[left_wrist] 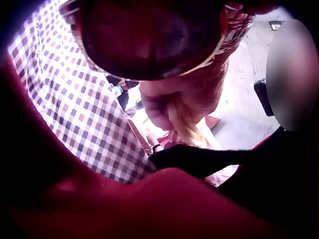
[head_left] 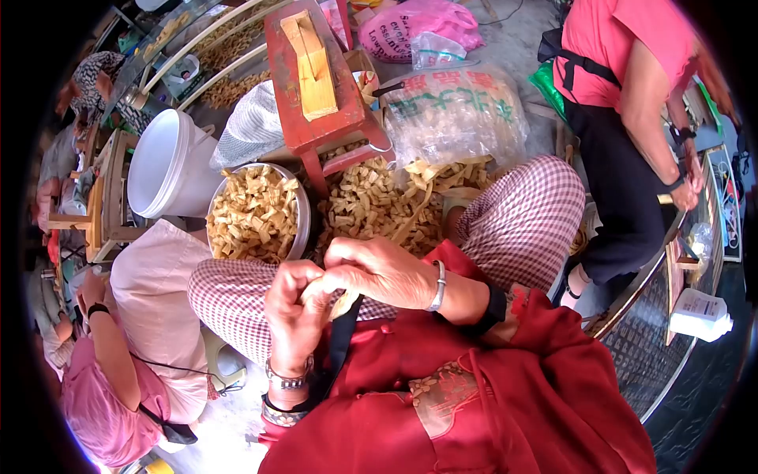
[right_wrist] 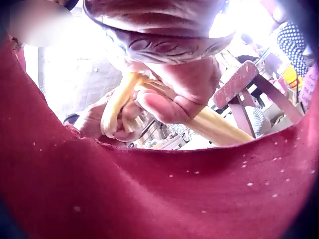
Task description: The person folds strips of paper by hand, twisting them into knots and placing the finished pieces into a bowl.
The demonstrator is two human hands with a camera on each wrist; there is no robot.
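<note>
Just above the lap, my two hands meet over a pale yellow, soft strip (head_left: 345,302). My left hand (head_left: 294,310) pinches it with curled fingers, and in the right wrist view the strip (right_wrist: 113,107) bends in a loop beside those fingers. Thumb and fingers of my right hand (head_left: 383,272) grip the same strip near the loop. A longer length runs from under that hand to the lower right in the right wrist view. In the left wrist view the strip (left_wrist: 185,127) hangs from the fingers, partly hidden behind them.
Knotted yellow pieces (head_left: 254,209) fill a metal basin (head_left: 303,217); more knots (head_left: 367,201) lie beside it. Beyond stand a red stool (head_left: 288,95) bearing a wooden block (head_left: 312,71), a white bucket (head_left: 162,166) and a plastic sack (head_left: 458,110). People sit on both sides.
</note>
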